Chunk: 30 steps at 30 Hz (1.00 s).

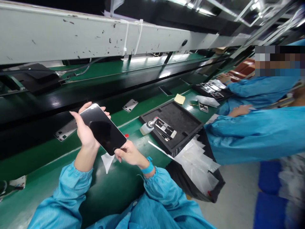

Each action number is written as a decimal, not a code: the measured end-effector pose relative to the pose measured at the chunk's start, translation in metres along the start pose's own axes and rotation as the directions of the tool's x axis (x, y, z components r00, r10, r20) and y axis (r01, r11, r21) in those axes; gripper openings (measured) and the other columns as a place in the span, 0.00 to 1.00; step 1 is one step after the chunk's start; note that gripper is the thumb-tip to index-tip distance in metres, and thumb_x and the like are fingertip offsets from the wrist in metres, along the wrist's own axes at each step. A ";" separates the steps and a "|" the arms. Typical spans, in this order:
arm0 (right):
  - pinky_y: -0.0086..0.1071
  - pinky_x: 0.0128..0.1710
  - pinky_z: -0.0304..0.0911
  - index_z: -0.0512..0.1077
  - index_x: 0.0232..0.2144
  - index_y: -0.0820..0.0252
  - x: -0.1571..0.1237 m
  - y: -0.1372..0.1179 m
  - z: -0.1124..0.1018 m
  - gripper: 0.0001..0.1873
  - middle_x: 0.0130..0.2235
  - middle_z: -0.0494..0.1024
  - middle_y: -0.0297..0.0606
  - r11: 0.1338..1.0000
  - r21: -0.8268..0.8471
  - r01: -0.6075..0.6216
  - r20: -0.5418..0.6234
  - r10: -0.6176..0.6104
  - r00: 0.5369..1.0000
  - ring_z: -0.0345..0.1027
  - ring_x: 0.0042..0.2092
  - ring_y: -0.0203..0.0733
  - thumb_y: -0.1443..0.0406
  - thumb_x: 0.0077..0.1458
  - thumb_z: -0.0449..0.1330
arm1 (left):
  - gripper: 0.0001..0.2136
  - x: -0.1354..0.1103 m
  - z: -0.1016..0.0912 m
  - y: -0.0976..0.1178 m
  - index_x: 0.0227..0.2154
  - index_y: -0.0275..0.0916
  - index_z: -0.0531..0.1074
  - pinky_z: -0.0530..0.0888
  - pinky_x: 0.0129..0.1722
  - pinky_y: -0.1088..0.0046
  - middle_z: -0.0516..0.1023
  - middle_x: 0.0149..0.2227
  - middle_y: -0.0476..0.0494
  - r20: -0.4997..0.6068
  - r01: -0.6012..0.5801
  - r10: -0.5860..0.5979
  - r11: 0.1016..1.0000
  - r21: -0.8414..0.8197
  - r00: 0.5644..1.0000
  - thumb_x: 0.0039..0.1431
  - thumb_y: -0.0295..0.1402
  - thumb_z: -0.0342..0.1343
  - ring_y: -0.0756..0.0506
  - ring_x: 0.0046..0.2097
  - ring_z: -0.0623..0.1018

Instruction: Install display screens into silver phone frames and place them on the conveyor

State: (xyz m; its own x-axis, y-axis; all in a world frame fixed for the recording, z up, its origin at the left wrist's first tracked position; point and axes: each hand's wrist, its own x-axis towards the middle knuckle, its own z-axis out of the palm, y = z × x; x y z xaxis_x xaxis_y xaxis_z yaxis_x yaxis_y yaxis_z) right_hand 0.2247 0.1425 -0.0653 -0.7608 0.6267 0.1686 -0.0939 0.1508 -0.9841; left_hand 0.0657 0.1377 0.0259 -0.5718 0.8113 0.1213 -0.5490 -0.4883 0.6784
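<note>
A phone [105,128] with a dark, glossy screen is held up over the green bench, tilted, between both my hands. My left hand [87,130] supports its upper left edge, with the thumb raised beside it and fingertips showing past the far edge. At the lower right corner, my right hand [128,153] pinches the phone between thumb and fingers. A blue band [148,168] circles the right wrist. Behind my left hand lies a silver phone frame [65,131]. Beneath my right hand a small white sheet [107,162] rests on the bench.
To the right sits a black foam tray [183,119] with small parts and thin tools, a dispenser bottle [147,128] by it. Clear plastic bags [194,159] hang at the bench edge. Another silver phone frame [130,105] lies ahead. Co-workers in blue sleeves [252,133] are at the right.
</note>
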 end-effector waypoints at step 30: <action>0.38 0.43 0.73 0.82 0.32 0.59 0.006 0.002 -0.035 0.41 0.31 0.83 0.40 0.996 0.023 0.085 -0.155 -0.080 0.985 0.78 0.35 0.44 0.30 0.67 0.55 | 0.31 -0.003 -0.007 -0.006 0.45 0.42 0.77 0.84 0.31 0.63 0.87 0.35 0.39 0.267 0.021 -0.064 0.987 0.160 0.961 0.70 0.68 0.51 0.40 0.30 0.86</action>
State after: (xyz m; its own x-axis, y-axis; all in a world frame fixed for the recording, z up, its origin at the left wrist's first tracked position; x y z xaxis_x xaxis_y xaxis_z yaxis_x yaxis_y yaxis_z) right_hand 0.2429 0.1736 -0.0648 -0.6417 0.7238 0.2536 -0.1724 0.1860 -0.9673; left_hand 0.0666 0.1360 0.0162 -0.3515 0.8973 0.2670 -0.4563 -0.4132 0.7881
